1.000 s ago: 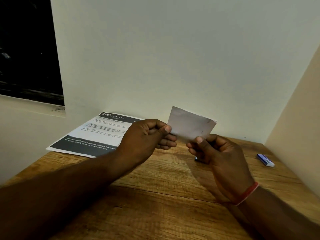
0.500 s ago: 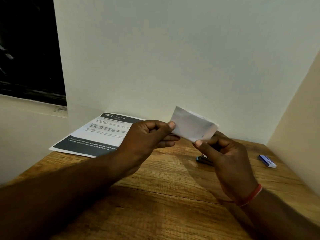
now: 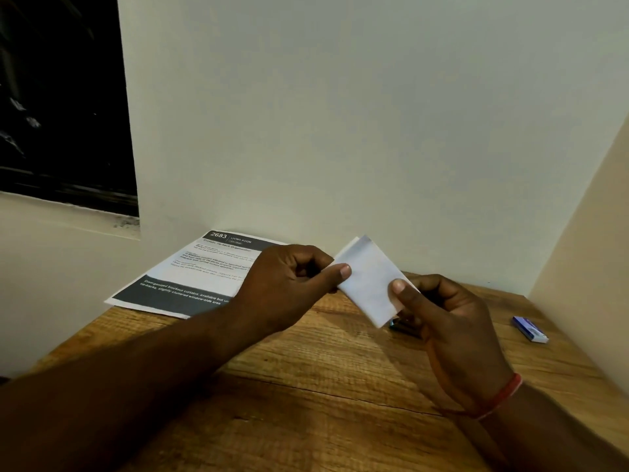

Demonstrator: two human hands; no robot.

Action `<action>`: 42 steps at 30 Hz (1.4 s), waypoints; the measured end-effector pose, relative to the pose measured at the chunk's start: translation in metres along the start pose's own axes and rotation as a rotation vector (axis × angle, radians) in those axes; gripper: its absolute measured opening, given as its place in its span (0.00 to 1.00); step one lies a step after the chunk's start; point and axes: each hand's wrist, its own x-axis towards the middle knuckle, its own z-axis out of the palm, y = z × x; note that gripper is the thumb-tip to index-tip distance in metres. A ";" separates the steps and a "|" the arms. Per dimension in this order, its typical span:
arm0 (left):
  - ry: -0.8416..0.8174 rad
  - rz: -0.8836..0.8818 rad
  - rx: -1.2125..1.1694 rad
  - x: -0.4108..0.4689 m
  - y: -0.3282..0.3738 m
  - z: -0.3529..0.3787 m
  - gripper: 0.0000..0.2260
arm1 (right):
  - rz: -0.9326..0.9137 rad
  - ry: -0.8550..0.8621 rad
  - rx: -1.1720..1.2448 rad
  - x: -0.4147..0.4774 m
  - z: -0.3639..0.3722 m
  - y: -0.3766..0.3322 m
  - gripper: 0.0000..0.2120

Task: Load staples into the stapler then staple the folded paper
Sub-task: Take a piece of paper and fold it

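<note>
A small folded white paper [image 3: 367,277] is held in the air above the wooden table [image 3: 306,386], tilted with its long side running down to the right. My left hand [image 3: 289,287] pinches its left edge between thumb and fingers. My right hand [image 3: 446,325] pinches its lower right corner. A dark stapler [image 3: 403,326] lies on the table behind my right hand, mostly hidden by the hand and the paper. A small blue and white staple box [image 3: 530,329] lies flat at the right of the table.
A printed sheet [image 3: 197,274] with dark bands lies at the table's back left, partly over the edge. White walls close the table at the back and on the right. A dark window [image 3: 61,97] is at the upper left.
Both hands have turned the folded paper clockwise, so its right end now points lower. The hands have shifted slightly to the right, and the stapler has come partly into view.
</note>
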 end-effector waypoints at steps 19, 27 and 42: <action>-0.093 -0.276 -0.380 -0.010 0.005 0.022 0.11 | -0.043 -0.013 -0.132 -0.011 0.012 0.000 0.08; -0.167 -0.286 -0.317 -0.010 0.002 0.021 0.07 | -0.039 -0.020 -0.117 -0.008 0.008 0.003 0.12; -0.606 -0.387 -0.259 -0.015 -0.001 0.016 0.20 | -0.009 -0.078 0.040 -0.004 0.006 -0.001 0.16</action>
